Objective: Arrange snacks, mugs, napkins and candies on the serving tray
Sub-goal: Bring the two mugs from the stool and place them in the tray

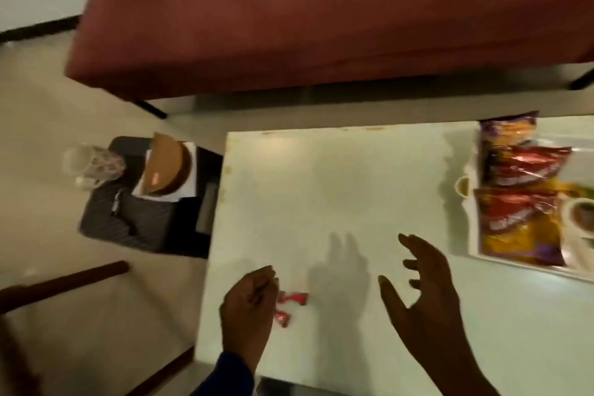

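Red-wrapped candies (294,299) lie near the front left of the white table (321,196). My left hand (247,309) is over them with curled fingers, and the wrappers stick out from under its fingertips. My right hand (424,289) hovers above the table to their right, fingers spread and holding nothing. At the table's right edge a white serving tray (472,235) carries a purple-and-yellow snack packet (508,135), a red packet (530,167), a red-and-yellow packet (517,225) and a mug (581,212), which the frame edge cuts off.
A maroon sofa (305,16) runs along the far side of the table. On the floor to the left, a dark striped bag (128,219) bears a brown round plate (167,167) on white napkins and a patterned mug (96,164). A wooden chair rail (64,283) is at bottom left.
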`<action>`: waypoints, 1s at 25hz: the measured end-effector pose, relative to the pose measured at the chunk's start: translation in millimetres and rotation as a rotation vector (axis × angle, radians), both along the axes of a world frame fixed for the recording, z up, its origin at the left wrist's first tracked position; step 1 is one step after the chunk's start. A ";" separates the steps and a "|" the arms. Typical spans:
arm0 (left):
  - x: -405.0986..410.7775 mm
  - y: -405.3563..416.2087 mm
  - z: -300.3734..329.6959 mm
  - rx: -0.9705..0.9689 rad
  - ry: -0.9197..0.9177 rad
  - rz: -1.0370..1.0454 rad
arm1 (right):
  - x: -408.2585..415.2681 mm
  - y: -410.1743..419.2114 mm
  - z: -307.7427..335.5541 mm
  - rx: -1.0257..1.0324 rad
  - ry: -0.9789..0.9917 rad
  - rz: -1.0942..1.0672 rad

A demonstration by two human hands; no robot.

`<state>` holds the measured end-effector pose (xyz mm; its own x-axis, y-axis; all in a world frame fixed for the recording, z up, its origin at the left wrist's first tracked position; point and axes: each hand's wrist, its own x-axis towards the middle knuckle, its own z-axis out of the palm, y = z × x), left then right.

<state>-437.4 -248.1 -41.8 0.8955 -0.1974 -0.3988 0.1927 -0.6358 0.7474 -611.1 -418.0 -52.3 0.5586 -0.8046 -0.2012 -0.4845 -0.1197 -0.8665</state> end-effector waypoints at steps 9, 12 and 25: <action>211.9 181.9 47.7 0.263 -0.333 0.061 | 247.1 155.4 29.2 0.251 -0.073 0.198; 314.2 208.7 67.4 0.203 -0.449 0.017 | 318.7 205.0 31.9 0.289 -0.066 0.242; 561.6 167.9 34.6 0.441 -0.287 -0.975 | 558.3 279.5 7.9 0.520 0.007 0.245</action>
